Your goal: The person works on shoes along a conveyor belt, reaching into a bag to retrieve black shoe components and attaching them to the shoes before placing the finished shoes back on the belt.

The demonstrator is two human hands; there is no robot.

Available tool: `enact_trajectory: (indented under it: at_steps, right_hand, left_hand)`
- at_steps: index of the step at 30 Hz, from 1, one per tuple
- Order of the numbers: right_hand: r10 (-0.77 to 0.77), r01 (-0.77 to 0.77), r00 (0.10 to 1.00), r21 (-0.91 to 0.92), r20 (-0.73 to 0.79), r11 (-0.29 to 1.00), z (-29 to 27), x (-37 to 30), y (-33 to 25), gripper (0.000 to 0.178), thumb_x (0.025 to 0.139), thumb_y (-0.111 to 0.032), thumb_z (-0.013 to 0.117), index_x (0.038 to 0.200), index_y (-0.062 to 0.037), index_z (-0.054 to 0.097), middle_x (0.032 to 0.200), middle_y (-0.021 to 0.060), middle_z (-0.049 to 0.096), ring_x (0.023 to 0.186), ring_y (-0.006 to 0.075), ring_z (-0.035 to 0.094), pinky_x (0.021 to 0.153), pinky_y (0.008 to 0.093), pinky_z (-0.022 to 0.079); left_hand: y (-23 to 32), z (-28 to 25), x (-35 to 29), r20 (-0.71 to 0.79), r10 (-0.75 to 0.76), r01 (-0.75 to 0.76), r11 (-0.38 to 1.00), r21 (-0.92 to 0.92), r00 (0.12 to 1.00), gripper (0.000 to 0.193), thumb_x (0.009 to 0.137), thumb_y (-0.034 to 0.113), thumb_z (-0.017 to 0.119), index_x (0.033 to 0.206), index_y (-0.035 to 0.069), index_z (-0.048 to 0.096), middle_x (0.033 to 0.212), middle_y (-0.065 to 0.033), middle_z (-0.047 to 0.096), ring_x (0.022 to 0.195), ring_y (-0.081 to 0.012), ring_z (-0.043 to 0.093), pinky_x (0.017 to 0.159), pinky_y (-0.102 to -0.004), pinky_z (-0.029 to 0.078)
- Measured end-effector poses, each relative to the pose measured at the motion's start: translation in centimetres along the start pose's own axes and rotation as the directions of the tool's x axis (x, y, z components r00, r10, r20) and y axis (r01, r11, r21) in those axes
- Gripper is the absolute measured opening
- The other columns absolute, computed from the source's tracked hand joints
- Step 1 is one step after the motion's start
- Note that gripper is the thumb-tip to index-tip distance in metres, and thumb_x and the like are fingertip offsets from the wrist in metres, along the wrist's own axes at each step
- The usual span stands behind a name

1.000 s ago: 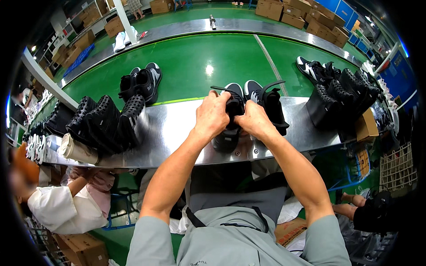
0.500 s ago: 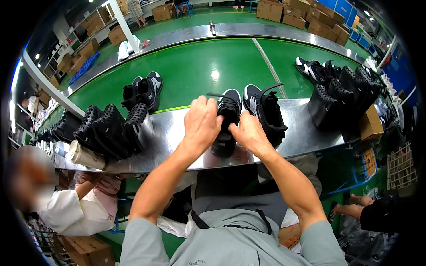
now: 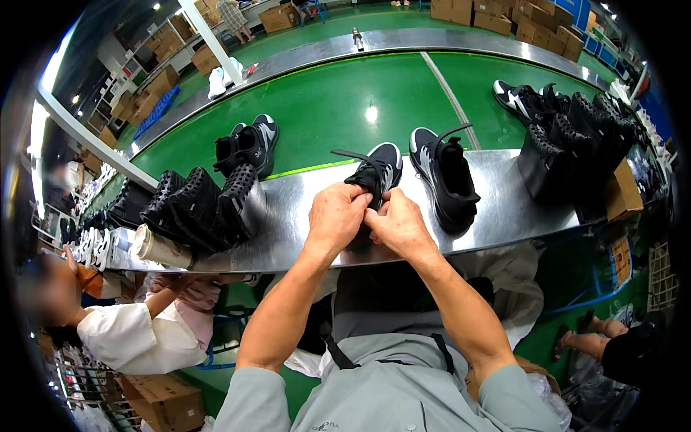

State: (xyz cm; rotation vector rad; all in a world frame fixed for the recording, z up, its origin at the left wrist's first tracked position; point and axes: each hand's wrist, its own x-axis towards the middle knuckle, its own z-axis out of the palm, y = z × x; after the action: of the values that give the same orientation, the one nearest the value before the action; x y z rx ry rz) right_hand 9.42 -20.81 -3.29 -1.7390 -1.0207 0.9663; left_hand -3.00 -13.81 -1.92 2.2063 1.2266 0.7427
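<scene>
My grey shirt (image 3: 381, 396) fills the bottom of frame, lower part cut off. Both forearms reach up from it, bare. Left grip (image 3: 337, 216): closed on the collar of a black shoe (image 3: 387, 160), thumb and index together; other fingertips tucked out of sight. Right grip (image 3: 402, 225): curled against the shoe's near right side; fingertips hidden, can't tell if it's pinching anything. Shoe is on the near side of the metal surface (image 3: 288, 209), white-edged toe pointing away, strap sticking out to the left. Heel is mostly behind my hands, deep shadow there, detail lost.

Second black shoe (image 3: 440, 180) just right of it, apart, toe away, opening up. Interior too dark to read.

Left on the surface: pale lidded cup (image 3: 169, 248), with black boots (image 3: 194, 205) behind and beside it; they overlap, so no clean count. Co-worker in white (image 3: 144, 331) below left, head blurred. Right: more black boots (image 3: 547, 155), bunched, bases partly hidden; carton (image 3: 622, 191) beside them, partly covered.

Further out: black sneakers (image 3: 255, 147) at left by the green belt (image 3: 324, 108), one half behind the other. Past the belt, white shoes (image 3: 217, 83) partly behind a white post (image 3: 205, 32). Cartons (image 3: 493, 20) at the back, cut by the top edge. Fisheye rim blacks out the corners.
</scene>
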Motion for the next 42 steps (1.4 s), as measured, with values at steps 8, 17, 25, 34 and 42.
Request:
enact_trajectory:
  at_steps: [8,17,25,34,42]
  right_hand:
    - [-0.100,0.111,0.989,0.091,-0.112,0.990,0.6,-0.8,1.0,0.042,0.088,-0.018,0.073,0.109,0.0086,0.048,0.070,0.0104,0.066,0.052,0.0174,0.065,0.053,0.0310,0.055]
    - [-0.063,0.086,0.992,0.229,-0.108,0.970,1.7,-0.2,1.4,0.034,0.091,-0.019,0.074,0.100,0.0000,0.047,0.068,0.0090,0.064,0.052,0.0155,0.063,0.046,0.0301,0.054]
    - [0.056,-0.032,0.996,0.311,-0.067,0.950,1.4,-0.6,0.5,0.027,0.086,-0.010,0.070,0.097,-0.0003,0.048,0.069,0.0087,0.062,0.053,0.0163,0.063,0.048,0.0311,0.054]
    - [0.091,-0.044,0.986,0.308,-0.139,0.950,2.5,-0.6,-0.1,0.020,0.084,-0.007,0.067,0.088,-0.0011,0.048,0.067,0.0090,0.062,0.052,0.0160,0.062,0.045,0.0319,0.054]
    - [0.034,0.061,0.975,0.414,-0.218,0.908,6.0,-4.0,1.9,0.021,0.088,-0.011,0.067,0.092,0.0002,0.050,0.072,0.0119,0.066,0.058,0.0187,0.066,0.054,0.0314,0.055]
  left_hand:
    - [2.2,-2.2,-2.0,-0.062,0.473,-0.381,0.775,0.504,0.879,0.010,0.082,0.018,0.071,0.090,0.013,0.071,0.082,-0.0077,0.058,0.082,-0.0301,0.060,0.072,-0.0431,0.048]
    - [1.8,-3.2,3.2,0.433,0.703,-0.795,0.321,0.515,0.564,0.009,0.071,0.018,0.067,0.068,0.010,0.068,0.089,-0.0027,0.057,0.093,-0.0219,0.054,0.081,-0.0345,0.045]
    - [2.0,-5.2,2.6,0.297,0.701,-0.753,0.530,0.390,0.648,0.012,0.076,0.014,0.072,0.079,0.004,0.067,0.093,-0.0082,0.058,0.096,-0.0283,0.059,0.082,-0.0392,0.050]
    - [-2.2,-3.9,1.3,0.039,0.456,-0.453,0.865,0.216,0.889,0.014,0.082,0.005,0.070,0.094,-0.001,0.066,0.090,-0.0169,0.065,0.088,-0.0381,0.065,0.078,-0.0449,0.051]
    - [-2.3,-6.5,-1.3,0.663,-0.334,0.632,0.726,-0.272,0.669,0.086,0.083,0.032,0.079,0.154,0.009,0.036,0.120,-0.0203,0.064,0.104,-0.0310,0.065,0.069,-0.0490,0.060]
